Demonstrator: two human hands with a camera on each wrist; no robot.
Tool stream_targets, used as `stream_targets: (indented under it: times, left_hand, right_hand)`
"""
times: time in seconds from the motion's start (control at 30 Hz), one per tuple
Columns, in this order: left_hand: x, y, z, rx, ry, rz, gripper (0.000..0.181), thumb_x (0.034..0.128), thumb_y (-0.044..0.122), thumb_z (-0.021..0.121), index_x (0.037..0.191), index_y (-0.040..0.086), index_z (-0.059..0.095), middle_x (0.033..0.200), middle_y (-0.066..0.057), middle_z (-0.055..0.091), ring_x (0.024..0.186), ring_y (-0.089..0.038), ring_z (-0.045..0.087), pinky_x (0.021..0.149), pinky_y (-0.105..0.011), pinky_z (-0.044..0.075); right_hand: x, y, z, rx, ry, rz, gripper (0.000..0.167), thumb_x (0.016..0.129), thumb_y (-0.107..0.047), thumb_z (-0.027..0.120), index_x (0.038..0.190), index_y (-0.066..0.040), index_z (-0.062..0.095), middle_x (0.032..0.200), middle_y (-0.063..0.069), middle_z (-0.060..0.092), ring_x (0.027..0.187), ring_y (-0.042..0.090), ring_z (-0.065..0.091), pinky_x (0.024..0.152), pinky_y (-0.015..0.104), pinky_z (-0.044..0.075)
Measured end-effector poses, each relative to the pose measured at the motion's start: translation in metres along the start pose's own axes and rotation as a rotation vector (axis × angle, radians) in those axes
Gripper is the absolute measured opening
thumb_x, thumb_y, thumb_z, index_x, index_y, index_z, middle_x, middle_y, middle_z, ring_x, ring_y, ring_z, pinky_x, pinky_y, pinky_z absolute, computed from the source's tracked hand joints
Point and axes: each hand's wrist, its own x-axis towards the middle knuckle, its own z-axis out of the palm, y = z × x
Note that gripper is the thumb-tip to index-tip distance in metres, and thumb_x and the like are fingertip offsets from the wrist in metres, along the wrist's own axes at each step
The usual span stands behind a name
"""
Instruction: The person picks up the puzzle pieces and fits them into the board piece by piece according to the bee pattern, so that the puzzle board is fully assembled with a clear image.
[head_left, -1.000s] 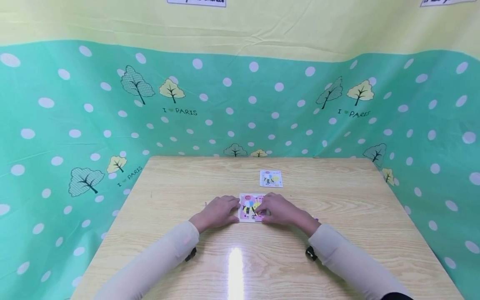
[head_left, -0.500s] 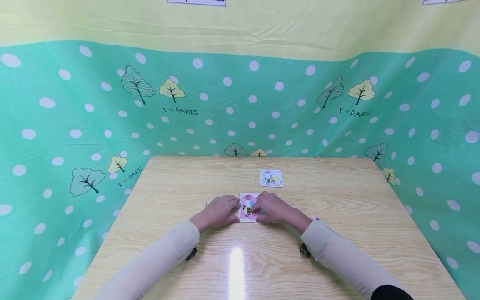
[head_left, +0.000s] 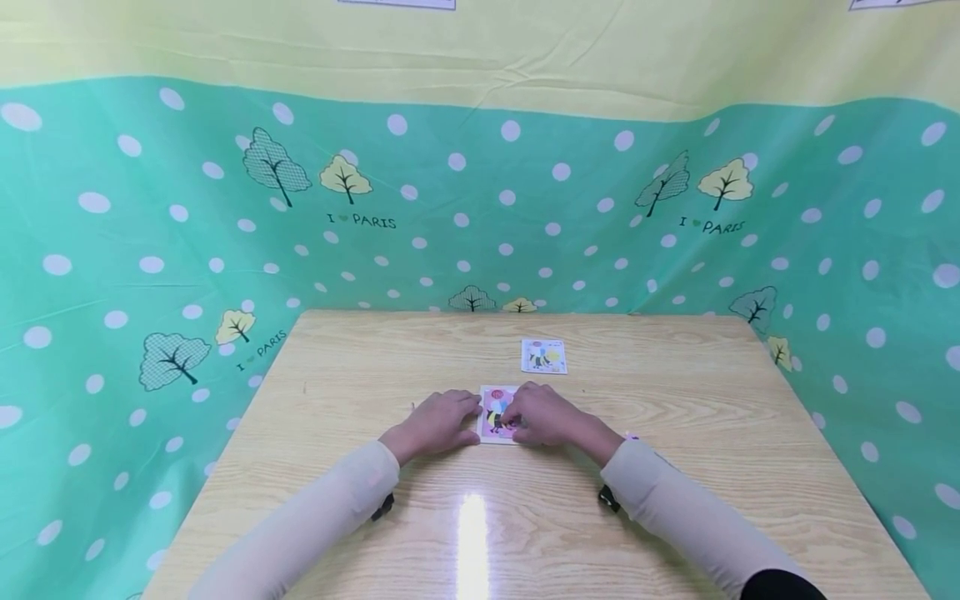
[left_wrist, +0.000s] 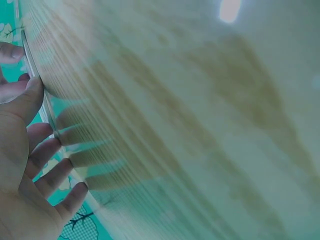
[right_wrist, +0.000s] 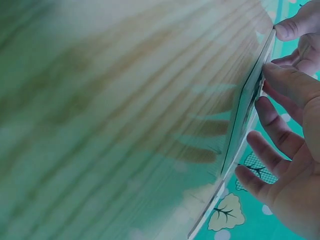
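A flat square bee puzzle (head_left: 492,408) in a white frame lies on the table, its right part hidden under my right hand. My left hand (head_left: 437,423) rests at the puzzle's left edge, thumb near the lower corner and fingertips higher up. In the left wrist view the fingers (left_wrist: 55,177) are spread, their tips against the surface. Over the puzzle's right half, my right hand (head_left: 550,417) pinches a small puzzle piece low down between thumb and forefinger; the piece is mostly hidden. The other fingers (right_wrist: 267,155) of that hand are loosely spread in the right wrist view.
A square card (head_left: 543,357) with a matching bee picture lies behind the puzzle, slightly right. The wooden table (head_left: 360,358) ends at a green dotted curtain (head_left: 420,208) at the back and sides. A bright reflection shows at the front.
Within the first half second my right hand has shifted a little left across the puzzle, covering more of the bee. Since then it has hardly moved. The left hand keeps its place.
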Motion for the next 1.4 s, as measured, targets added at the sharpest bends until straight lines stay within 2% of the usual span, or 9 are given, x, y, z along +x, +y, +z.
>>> stream_targets:
  times: [0.27,0.53,0.87,1.03,1.2,1.4]
  left_hand:
    - [0.0,0.0,-0.001,-0.007,-0.007,-0.008,0.057,0.0921,0.053,0.069,0.134,0.014,0.066,0.148,-0.008,0.058,0.137,-0.028,0.055,0.111,-0.048,0.049]
    - [-0.001,0.001,-0.001,-0.01,-0.019,-0.016,0.057,0.0929,0.054,0.067,0.135,0.015,0.065,0.149,-0.007,0.058,0.138,-0.027,0.054,0.112,-0.048,0.049]
    - [0.0,0.001,-0.002,-0.004,-0.019,-0.014,0.057,0.0932,0.054,0.067,0.134,0.015,0.065,0.149,-0.007,0.058,0.138,-0.027,0.054,0.112,-0.048,0.049]
    - [-0.001,0.002,-0.002,-0.005,-0.012,0.003,0.056,0.0929,0.052,0.068,0.133,0.014,0.066,0.148,-0.008,0.059,0.136,-0.028,0.056,0.112,-0.047,0.049]
    - [0.0,0.002,-0.003,0.005,-0.023,-0.001,0.057,0.0924,0.053,0.068,0.134,0.014,0.065,0.149,-0.008,0.058,0.137,-0.028,0.055,0.113,-0.048,0.048]
    - [-0.002,0.003,-0.005,-0.015,-0.017,-0.013,0.056,0.0918,0.05,0.071,0.134,0.013,0.065,0.148,-0.01,0.058,0.138,-0.029,0.054,0.113,-0.049,0.048]
  right_hand:
    - [0.001,-0.001,0.0,0.021,0.0,0.024,0.031,0.085,-0.023,0.079,0.117,-0.023,0.078,0.11,-0.008,0.076,0.111,0.017,0.058,0.1,0.042,0.049]
    - [-0.001,0.003,0.004,-0.049,-0.009,-0.014,0.029,0.091,-0.027,0.073,0.12,-0.024,0.077,0.114,-0.002,0.074,0.114,0.02,0.059,0.1,0.042,0.051]
    - [-0.003,0.005,0.004,-0.048,-0.014,-0.052,0.029,0.094,-0.027,0.07,0.122,-0.023,0.075,0.118,-0.001,0.073,0.12,0.023,0.059,0.106,0.045,0.05]
    - [-0.009,0.011,0.003,-0.01,0.032,-0.051,0.027,0.095,-0.027,0.068,0.12,-0.024,0.076,0.116,-0.002,0.074,0.119,0.021,0.061,0.108,0.044,0.049]
    - [-0.019,0.016,-0.007,0.061,0.095,-0.028,0.024,0.096,-0.023,0.068,0.117,-0.018,0.076,0.116,-0.001,0.074,0.117,0.022,0.062,0.109,0.046,0.048]
    - [-0.031,0.026,-0.014,0.064,0.117,-0.022,0.023,0.096,-0.021,0.067,0.116,-0.015,0.077,0.11,-0.001,0.075,0.11,0.02,0.064,0.107,0.047,0.048]
